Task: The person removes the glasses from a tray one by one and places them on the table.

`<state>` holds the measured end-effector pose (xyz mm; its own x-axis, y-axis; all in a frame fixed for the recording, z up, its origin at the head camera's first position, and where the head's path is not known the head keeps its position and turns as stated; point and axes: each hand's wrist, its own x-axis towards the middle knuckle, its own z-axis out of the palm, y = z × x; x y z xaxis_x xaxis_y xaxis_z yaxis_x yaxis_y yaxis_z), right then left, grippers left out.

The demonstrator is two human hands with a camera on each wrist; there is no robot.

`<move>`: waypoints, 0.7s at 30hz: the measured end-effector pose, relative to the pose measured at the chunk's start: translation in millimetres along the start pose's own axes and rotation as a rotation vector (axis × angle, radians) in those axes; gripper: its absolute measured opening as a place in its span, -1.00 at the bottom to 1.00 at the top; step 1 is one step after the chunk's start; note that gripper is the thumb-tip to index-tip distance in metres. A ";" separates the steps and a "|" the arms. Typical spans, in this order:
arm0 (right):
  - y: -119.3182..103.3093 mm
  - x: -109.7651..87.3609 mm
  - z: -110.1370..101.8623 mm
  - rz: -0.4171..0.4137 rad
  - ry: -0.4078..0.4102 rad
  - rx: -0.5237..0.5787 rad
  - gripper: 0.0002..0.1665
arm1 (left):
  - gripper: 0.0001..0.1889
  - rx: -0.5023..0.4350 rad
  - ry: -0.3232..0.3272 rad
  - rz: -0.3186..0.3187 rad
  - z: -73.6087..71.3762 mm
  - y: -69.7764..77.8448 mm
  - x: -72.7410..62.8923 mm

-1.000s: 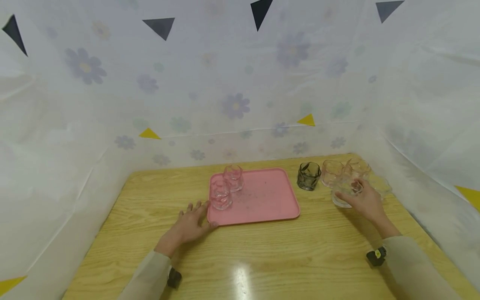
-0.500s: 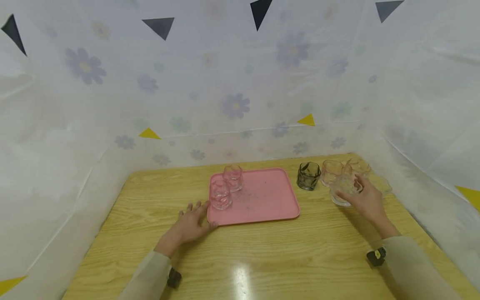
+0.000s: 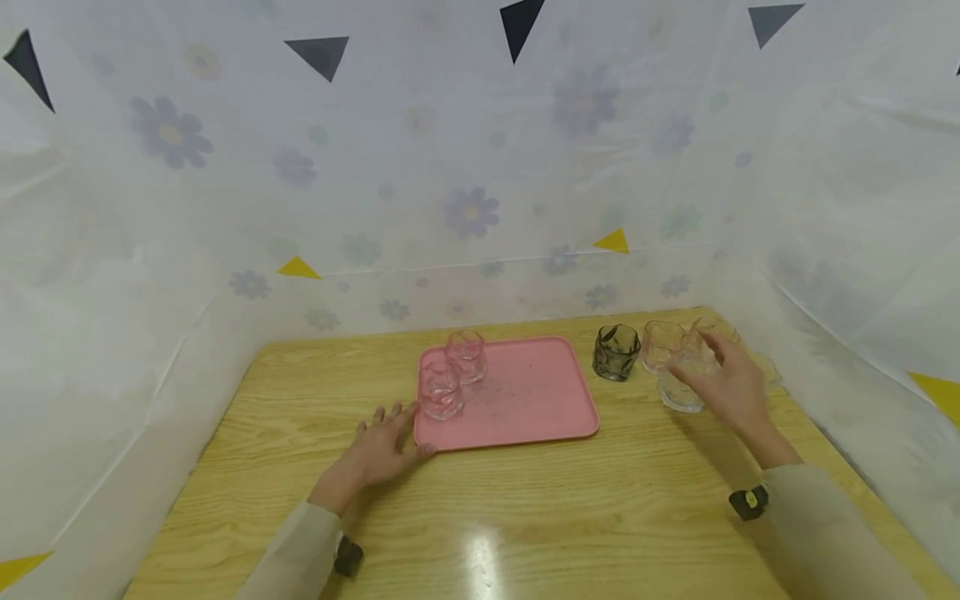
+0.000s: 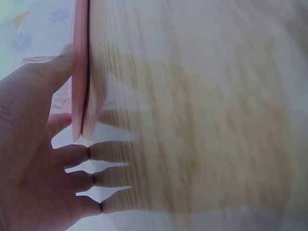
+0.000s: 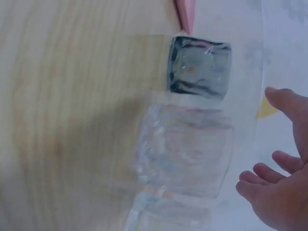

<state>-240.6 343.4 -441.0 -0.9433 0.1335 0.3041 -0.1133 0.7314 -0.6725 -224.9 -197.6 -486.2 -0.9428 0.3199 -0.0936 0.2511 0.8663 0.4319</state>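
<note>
- The right hand (image 3: pixel 733 393), fingers apart, is held above the clear glass (image 3: pixel 681 395).
- The tray (image 3: pixel 532 396) corner is touched by the left hand (image 3: pixel 384 448), fingers spread.
- Tray and dark glass (image 3: pixel 617 354) are narrowly separated.
- A yellowish glass (image 3: pixel 772 373) is partly hidden.

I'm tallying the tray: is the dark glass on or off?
Off: the dark glass stands on the table, right of the pink tray.

Desk (image 3: pixel 570 508): yellow wood grain, bright reflection at front. Directly on it: one rectangular pink tray (image 3: pixel 532 400), towards the back; one dark smoky glass (image 3: pixel 617 358), just right of tray; farther right, clustered paler glasses (image 3: pixel 681 398), partly hidden.
</note>
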 end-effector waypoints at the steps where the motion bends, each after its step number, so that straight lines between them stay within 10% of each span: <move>1: -4.0 0.7 0.8 -0.013 -0.004 0.013 0.08 | -0.11 0.000 0.001 0.000 -0.1 0.2 -0.1; 21: -65.3 14.6 71.0 -0.205 -0.156 0.137 -0.14 | -0.10 -0.025 0.002 0.002 -0.2 -2.0 0.0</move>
<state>-269.1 250.2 -440.6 -0.9318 -0.1195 0.3429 -0.3374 0.6340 -0.6959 -225.4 -199.4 -486.9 -0.9428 0.3206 -0.0913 0.2469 0.8558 0.4546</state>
